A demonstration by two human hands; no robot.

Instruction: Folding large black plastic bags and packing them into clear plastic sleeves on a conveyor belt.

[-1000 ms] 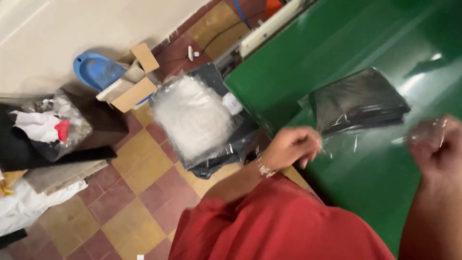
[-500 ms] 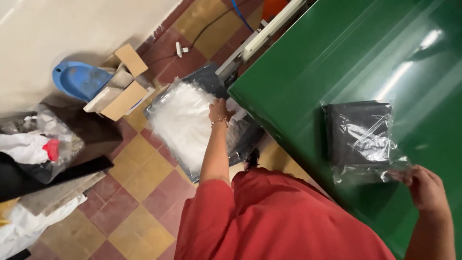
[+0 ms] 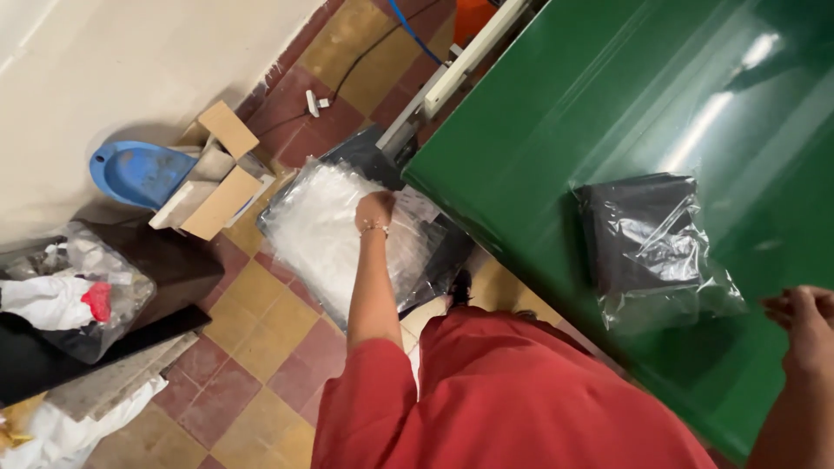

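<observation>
My left hand (image 3: pixel 374 211) reaches down to a stack of clear plastic bags (image 3: pixel 330 234) that lies on the floor beside the green table (image 3: pixel 608 113). The fingers rest on the top of the stack, and whether they grip a bag cannot be told. My right hand (image 3: pixel 804 317) sits at the right edge of view over the table, with its fingers loosely curled and nothing visibly in it. Just left of that hand lies a folded black item in a clear plastic bag (image 3: pixel 651 247), flat on the green surface.
A blue plastic dustpan (image 3: pixel 130 172) and a small open cardboard box (image 3: pixel 217 174) lie by the wall. A bag of scraps (image 3: pixel 78 291) and dark boards (image 3: pixel 95 347) sit at the left. A cable (image 3: pixel 347 69) runs over the checked tile floor.
My left hand has gone from the table edge down to the stack of clear bags on the floor. My right hand let go of the bagged black item, which now lies on the table.
</observation>
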